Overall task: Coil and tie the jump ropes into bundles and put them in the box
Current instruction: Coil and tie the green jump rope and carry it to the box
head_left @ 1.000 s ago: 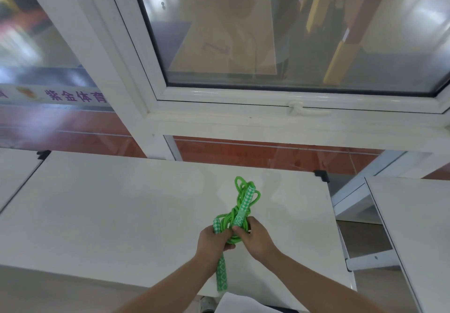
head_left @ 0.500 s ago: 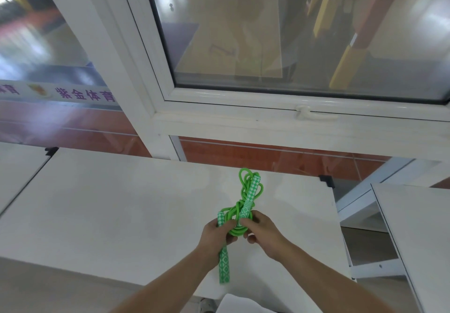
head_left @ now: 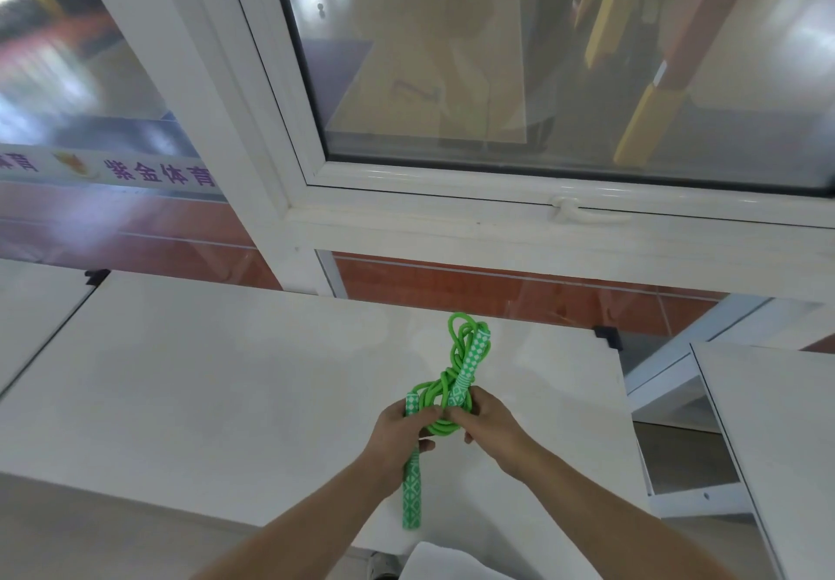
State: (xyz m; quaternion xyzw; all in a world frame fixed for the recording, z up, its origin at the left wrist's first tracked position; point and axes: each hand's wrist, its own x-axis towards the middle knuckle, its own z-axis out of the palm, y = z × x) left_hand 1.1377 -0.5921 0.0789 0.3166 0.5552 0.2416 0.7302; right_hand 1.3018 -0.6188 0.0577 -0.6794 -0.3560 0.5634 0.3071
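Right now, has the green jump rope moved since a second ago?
Yes, slightly: the green jump rope has crept away from the person, nearer the table's black corner clip at the far edge.

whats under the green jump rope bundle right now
Under the green jump rope is bare white table. The left hand and right hand grip its middle, hiding the knot's underside and the tabletop directly beneath. No box shows.
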